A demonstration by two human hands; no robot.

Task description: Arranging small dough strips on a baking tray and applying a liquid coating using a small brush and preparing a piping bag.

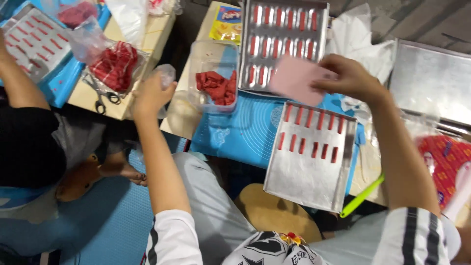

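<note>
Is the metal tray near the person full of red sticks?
Partly full. The near metal tray holds two rows of red sticks at its far end; the rest is bare metal.

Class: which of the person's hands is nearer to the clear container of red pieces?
Left. The left hand is just beside the clear container; the right hand is farther away, holding a pink sheet.

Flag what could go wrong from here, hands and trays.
1. The near metal tray juts past the table edge toward the lap; a knock from the right hand, which holds a pink card above it, could tip its red sticks.
2. The left hand grips a clear bag off the table; it might slip.
</note>
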